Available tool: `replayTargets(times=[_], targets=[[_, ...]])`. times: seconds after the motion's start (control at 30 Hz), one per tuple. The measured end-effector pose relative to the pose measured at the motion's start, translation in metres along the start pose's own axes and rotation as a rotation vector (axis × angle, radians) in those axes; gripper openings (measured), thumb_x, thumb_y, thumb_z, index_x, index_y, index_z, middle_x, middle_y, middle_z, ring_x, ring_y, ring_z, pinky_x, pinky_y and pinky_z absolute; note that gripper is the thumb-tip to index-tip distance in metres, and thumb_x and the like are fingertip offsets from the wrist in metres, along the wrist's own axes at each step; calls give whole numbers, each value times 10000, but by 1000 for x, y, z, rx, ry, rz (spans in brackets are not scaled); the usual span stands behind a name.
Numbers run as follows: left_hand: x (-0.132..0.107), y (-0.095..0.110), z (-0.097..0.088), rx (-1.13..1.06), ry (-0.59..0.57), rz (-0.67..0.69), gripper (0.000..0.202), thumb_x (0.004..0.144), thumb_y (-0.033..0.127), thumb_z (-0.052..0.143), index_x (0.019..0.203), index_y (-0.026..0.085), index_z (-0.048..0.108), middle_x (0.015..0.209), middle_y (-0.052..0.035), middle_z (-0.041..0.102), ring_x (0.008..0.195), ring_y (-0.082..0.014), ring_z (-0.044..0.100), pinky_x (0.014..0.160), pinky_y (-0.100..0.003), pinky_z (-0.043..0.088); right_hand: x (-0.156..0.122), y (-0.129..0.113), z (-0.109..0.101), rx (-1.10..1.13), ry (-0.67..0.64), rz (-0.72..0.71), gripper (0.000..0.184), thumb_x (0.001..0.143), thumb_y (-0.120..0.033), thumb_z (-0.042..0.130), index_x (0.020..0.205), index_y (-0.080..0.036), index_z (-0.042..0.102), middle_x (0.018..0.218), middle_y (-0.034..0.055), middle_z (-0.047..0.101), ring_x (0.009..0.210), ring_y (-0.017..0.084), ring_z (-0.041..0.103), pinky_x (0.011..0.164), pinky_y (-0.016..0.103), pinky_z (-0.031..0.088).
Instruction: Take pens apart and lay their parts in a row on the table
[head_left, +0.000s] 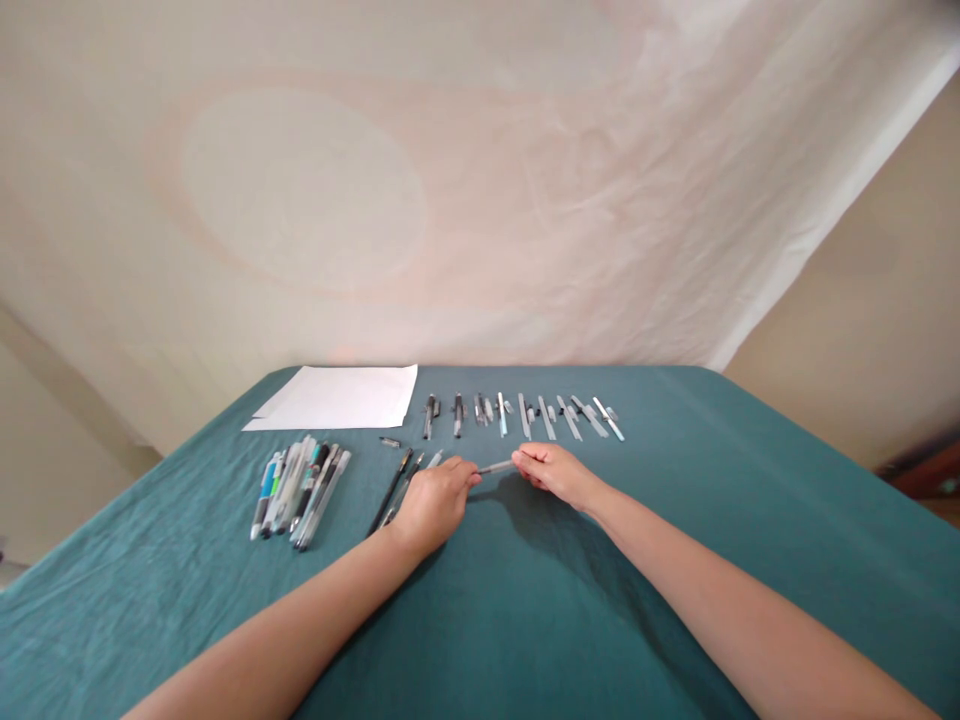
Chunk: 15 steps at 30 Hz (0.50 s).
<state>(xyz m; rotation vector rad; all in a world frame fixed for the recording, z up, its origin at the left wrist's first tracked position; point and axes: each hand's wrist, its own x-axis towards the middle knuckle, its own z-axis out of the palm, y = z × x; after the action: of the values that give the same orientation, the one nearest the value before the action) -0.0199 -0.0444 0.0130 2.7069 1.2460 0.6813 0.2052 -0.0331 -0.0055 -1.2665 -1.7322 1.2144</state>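
Observation:
My left hand point(433, 503) and my right hand point(553, 470) meet over the teal tablecloth point(525, 600), and both pinch a thin clear pen barrel point(495, 467) held level between them. Each hand has its fingers closed on one end of it. Two loose dark pens or refills point(394, 487) lie just left of my left hand. Beyond the hands runs a row of taken-apart pen pieces point(525, 414). A bundle of several whole pens point(300, 485) lies at the left.
White paper sheets point(337, 397) lie at the table's far left. A small clear pen piece point(389, 442) lies alone near them. A pale cloth backdrop point(450, 200) hangs behind the table's far edge.

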Motion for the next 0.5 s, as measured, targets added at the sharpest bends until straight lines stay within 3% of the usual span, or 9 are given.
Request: replayTargets(times=[0.1,0.2,0.33,0.5], targets=[[1,-3,-1,-7,6,9,240,919,268,359,969,193,581,849,-50,596,785,-155,576,698,-243,407,-2,-4,0,-37,-33,21,446,822,-581,411,657,-168,438,537,-51,408,469,60,364,457,176,286],[3,-3,-6,45,24,75,236,919,280,369,981,197,581,873,-56,594,810,-162,558,722,-256,396,-5,-10,-3,39,-175,141,446,826,-584,404,774,-154,508,611,-25,490,473,56,393,423,163,274],[5,2,-14,155,45,192,243,924,268,359,969,198,588,883,-63,591,827,-168,528,750,-287,366,-11,-14,-9,156,-416,227,462,811,-584,444,936,-152,551,615,-41,460,440,38,327,385,148,218],[3,5,-20,223,17,317,257,928,242,348,1040,187,572,905,-78,586,857,-178,503,747,-309,340,-17,-17,-12,219,-584,218,433,793,-555,502,920,-144,552,627,-45,435,455,35,298,403,155,211]])
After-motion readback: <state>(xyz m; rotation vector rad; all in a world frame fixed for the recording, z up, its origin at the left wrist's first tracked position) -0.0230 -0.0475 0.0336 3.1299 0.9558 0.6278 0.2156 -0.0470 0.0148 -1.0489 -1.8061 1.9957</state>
